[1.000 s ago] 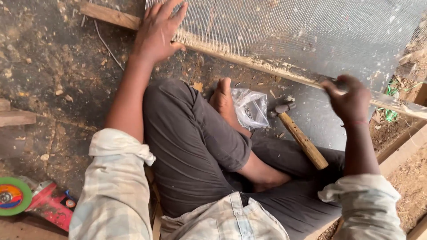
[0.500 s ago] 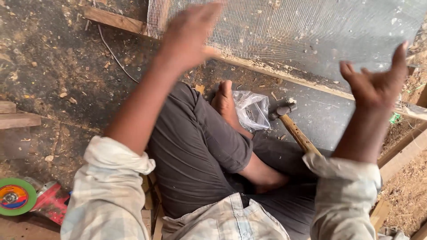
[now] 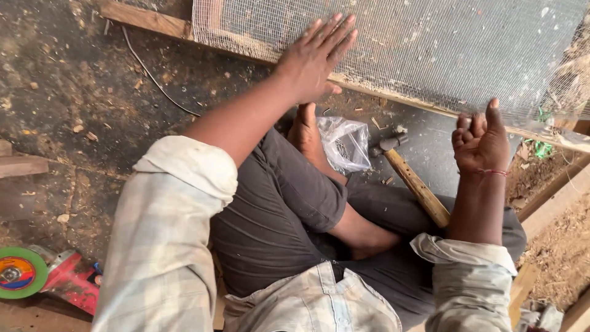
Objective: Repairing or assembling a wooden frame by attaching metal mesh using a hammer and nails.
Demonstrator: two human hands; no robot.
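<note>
Flat palm on a wire-mesh frame

The left hand (image 3: 316, 58) lies with fingers spread and flat on the fine grey wire mesh (image 3: 430, 49), stretched over a pale wooden frame (image 3: 147, 19) on the dirt floor. The right hand (image 3: 479, 141) hovers palm-up, fingers loosely curled, gripping nothing. A wooden-handled hammer (image 3: 412, 178) rests beside a clear plastic bag (image 3: 344, 142).

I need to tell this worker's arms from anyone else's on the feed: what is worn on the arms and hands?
Both arms wear loose, pale checked shirt sleeves in faded beige and grey, rolled up near the elbows, so the forearms are bare. The left hand is bare, with no glove, ring or band visible. The right hand is bare too, with a thin red thread tied round its wrist.
</note>
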